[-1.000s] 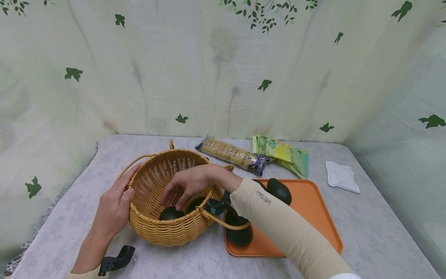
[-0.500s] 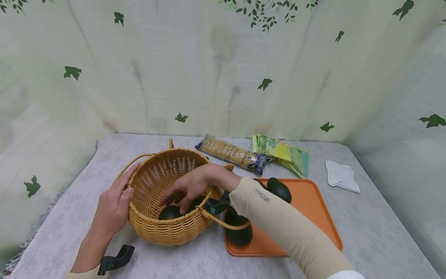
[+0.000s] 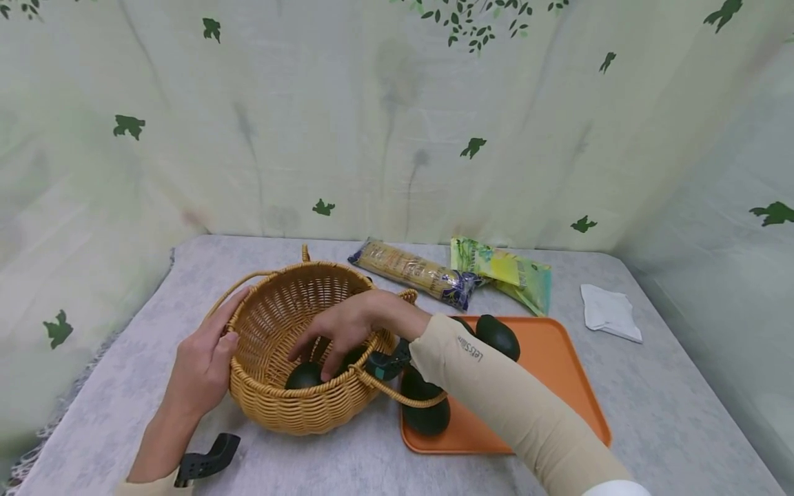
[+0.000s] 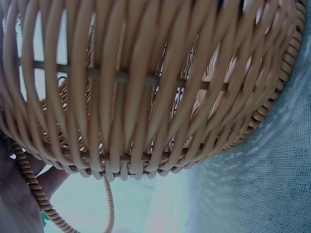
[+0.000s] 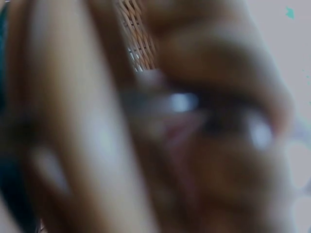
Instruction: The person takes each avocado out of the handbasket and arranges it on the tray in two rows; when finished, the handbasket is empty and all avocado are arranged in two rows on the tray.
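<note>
My left hand (image 3: 201, 365) holds the wicker basket (image 3: 304, 417) at its left side, thumb at the rim and fingers along the outer wall. In the left wrist view, the basket's woven wall (image 4: 141, 87) fills most of the picture. My right hand (image 3: 344, 327) reaches over the right rim into the basket, fingers spread and bent downward. Its thumb tip is right at a dark green avocado (image 3: 304, 377); a second avocado (image 3: 352, 358) lies partly hidden beneath the hand. The right wrist view shows blurred fingers (image 5: 218, 53) close up.
An orange tray (image 3: 552, 372) with several avocados (image 3: 498, 337) stands right of the basket, partly under the right forearm. A basket handle (image 3: 403, 398) overhangs it. Behind lie a pasta packet (image 3: 409, 269) and green-yellow packets (image 3: 505, 272). White tissues (image 3: 611, 313) lie far right.
My right thumb has slid from the top of the left avocado down to its right side. The left hand and the basket stay in place.
</note>
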Tool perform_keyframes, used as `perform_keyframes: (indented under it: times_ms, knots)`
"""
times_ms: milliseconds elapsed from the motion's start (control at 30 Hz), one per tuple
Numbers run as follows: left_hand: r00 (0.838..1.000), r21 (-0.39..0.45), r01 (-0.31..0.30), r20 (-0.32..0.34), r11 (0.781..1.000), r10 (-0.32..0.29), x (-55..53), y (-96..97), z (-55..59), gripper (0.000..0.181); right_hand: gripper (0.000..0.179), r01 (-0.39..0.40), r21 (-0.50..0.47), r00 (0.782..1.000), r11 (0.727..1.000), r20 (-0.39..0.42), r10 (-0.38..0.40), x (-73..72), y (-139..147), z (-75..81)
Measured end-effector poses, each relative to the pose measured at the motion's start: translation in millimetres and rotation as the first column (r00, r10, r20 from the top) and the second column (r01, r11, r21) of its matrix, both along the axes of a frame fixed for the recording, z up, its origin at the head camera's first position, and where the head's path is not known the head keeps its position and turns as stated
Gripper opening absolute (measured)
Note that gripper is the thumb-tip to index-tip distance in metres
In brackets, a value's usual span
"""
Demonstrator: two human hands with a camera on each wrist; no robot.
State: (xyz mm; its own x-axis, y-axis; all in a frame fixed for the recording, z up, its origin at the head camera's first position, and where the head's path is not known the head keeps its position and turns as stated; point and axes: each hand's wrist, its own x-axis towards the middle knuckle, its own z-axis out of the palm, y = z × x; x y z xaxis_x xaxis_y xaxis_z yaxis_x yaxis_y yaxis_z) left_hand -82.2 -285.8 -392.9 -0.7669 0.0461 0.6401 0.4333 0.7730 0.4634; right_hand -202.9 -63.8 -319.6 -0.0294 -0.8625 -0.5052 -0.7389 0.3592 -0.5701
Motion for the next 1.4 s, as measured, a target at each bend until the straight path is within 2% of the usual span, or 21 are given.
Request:
perform_keyframes:
  times_ms: [433,633,1000,1133,1267,1400]
  knots:
    - [1.0,-0.021,0.009,-0.014,1.0,-0.01,-1.8,-1.6,-1.2,0.054,0.067,0.017,-0.042,1.0,0.999,-0.012,-0.018,1.0,1.6,0.4]
    - [1.0,-0.023,0.006,-0.007,1.0,-0.007,-0.4,-0.4,0.4,0.054,0.067,0.039,-0.057,0.999,0.998,0.02,-0.038,0.4,1.8,0.0]
    - [1.0,-0.019,0.015,-0.014,1.0,-0.016,-1.1,-1.7,-0.5,0.055,0.054,0.088,-0.08,0.995,0.993,0.063,-0.083,0.5,1.6,1.3]
    - [1.0,-0.019,0.011,-0.008,1.0,-0.011,-0.5,-1.7,-0.5,0.054,0.052,0.077,-0.096,0.996,0.992,0.056,-0.072,0.3,2.2,1.6]
    - [1.0,-0.018,0.011,-0.007,1.0,-0.012,0.1,-1.3,-0.1,0.055,0.051,0.034,-0.139,0.999,0.99,0.043,-0.028,-0.3,3.0,1.2]
    - [1.0,-0.006,0.012,-0.01,1.0,-0.012,0.4,-0.5,0.2,0.055,0.051,0.021,-0.17,0.998,0.985,0.07,-0.009,-0.8,3.2,0.0]
